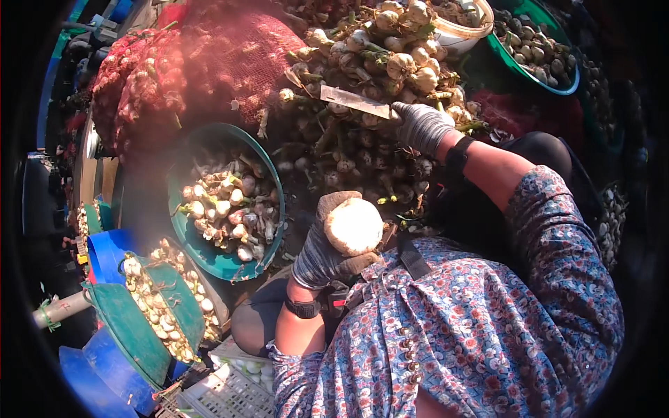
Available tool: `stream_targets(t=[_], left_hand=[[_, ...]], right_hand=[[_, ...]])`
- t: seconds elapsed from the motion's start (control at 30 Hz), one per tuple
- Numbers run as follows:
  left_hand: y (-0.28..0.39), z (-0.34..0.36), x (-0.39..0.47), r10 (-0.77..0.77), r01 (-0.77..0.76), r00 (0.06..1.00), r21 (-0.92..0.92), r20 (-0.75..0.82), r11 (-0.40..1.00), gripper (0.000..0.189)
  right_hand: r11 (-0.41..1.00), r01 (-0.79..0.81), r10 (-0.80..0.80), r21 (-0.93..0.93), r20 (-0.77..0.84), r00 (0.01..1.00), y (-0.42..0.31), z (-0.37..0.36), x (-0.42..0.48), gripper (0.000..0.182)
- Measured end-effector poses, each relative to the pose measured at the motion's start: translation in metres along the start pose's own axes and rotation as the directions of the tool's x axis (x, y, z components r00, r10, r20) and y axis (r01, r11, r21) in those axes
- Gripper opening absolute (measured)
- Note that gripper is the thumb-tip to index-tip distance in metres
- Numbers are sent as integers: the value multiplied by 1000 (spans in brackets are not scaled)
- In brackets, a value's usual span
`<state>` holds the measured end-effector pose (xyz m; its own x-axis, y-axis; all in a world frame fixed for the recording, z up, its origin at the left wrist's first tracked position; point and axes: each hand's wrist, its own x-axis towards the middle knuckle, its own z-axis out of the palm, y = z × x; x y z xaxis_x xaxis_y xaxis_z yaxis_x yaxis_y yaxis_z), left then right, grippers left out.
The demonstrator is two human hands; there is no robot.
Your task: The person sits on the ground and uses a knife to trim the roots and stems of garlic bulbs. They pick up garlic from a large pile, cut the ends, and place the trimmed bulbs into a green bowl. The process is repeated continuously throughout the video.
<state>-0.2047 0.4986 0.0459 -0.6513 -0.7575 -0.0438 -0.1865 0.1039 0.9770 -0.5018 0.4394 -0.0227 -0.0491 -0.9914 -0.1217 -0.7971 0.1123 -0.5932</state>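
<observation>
My left hand (318, 257), in a striped knit glove with a brown palm, holds a large pale garlic bulb (354, 227) close to my body. Strong sunlight washes out the bulb's face. In the same kind of glove, my right hand (424, 128) grips a knife (358, 102) with a broad, flat blade; the fingers hide its handle. The blade points left over a heap of untrimmed garlic (397, 62) with stems and roots. To the left of my left hand, a green basin (279, 209) contains trimmed garlic bulbs (238, 201).
Red mesh sacks of garlic (141, 78) stand at the upper left. A white bucket (460, 39) and another green basin (562, 90) hold garlic at the upper right. Blue tubs (104, 371), green baskets (125, 324) and a white plastic crate (230, 392) crowd the lower left.
</observation>
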Motion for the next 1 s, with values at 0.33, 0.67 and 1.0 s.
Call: stream_targets(t=[0.33, 0.67, 1.0], left_hand=[[-35, -7, 29, 316, -166, 931, 559, -183, 812, 102], [-98, 4, 21, -1, 56, 986, 320, -169, 946, 47], [-89, -14, -3, 150, -79, 986, 997, 74, 27, 56]], right_hand=[[375, -239, -261, 896, 349, 900, -74, 19, -50, 46], [828, 410, -499, 382, 173, 849, -60, 2, -53, 65], [956, 291, -248, -25, 458, 854, -64, -8, -40, 29]])
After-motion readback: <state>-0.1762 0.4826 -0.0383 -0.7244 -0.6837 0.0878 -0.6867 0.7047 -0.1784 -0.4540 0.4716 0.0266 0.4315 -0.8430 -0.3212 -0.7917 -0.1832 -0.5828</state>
